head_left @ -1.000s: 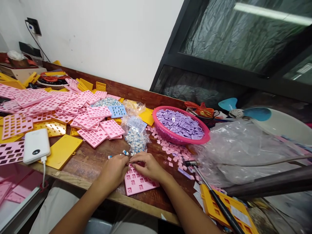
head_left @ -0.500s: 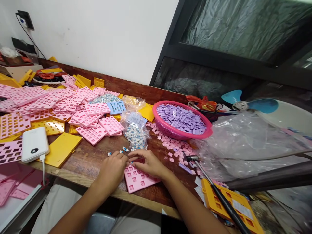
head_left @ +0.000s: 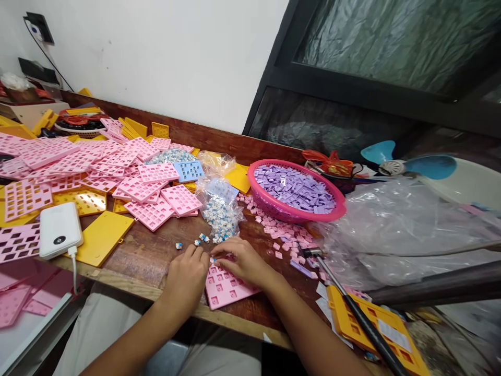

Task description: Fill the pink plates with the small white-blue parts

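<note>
A pink plate with rows of square recesses [head_left: 225, 292] lies at the table's front edge. My left hand [head_left: 187, 277] is at its left far corner, fingers curled together; what they hold, if anything, is hidden. My right hand [head_left: 246, 262] rests over the plate's far side, thumb and fingers closing on a small white-and-blue keyboard switch [head_left: 213, 260] at the fingertips. Several loose switches [head_left: 201, 238] lie just beyond the hands. Behind them, a clear plastic bag [head_left: 225, 209] spills a heap of the same switches.
Pink plates [head_left: 152, 211] and yellow plates [head_left: 104, 237] are piled left, beside a white power bank [head_left: 60, 230]. A pink basket [head_left: 256, 203] holds purple pieces, with pink tiles [head_left: 276, 228] scattered before it. A hammer [head_left: 352, 303] lies across a yellow tray [head_left: 395, 334] at right.
The view has shifted slightly. My left fingers have drawn back a little from the loose switches, and the hands stay close together at the plate's far edge.
</note>
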Motion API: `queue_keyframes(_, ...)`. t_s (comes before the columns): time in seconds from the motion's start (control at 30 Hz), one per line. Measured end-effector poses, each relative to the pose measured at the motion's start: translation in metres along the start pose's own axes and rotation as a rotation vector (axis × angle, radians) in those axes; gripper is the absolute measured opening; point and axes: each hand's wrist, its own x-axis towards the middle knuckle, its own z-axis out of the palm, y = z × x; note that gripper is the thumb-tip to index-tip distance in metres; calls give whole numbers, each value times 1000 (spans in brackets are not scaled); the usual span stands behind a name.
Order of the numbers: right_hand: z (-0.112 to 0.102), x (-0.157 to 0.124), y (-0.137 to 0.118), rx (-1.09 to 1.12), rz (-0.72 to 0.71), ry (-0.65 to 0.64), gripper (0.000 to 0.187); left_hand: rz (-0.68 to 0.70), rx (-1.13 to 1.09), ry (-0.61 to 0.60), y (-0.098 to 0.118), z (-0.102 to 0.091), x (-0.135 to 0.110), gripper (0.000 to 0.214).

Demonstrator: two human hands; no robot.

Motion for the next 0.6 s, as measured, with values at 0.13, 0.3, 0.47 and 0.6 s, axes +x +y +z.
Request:
queue_keyframes(0.13,3,-2,-1,-73,-26,-9,18,11,-76,-2,-8,-4,-1,17)
queue_keyframes(0.3,6,-1,1,-30,5,26,20,-53,-174,82,-45,-28,-4,14)
queue_keyframes(0.47,12,7,-1,60,9,105,18,-134,-199,39,-82,-31,-3,17)
queue_keyframes(0.6,24,18,0,42,92,255,20,-139,-289,-26,-87,-20,2,18)
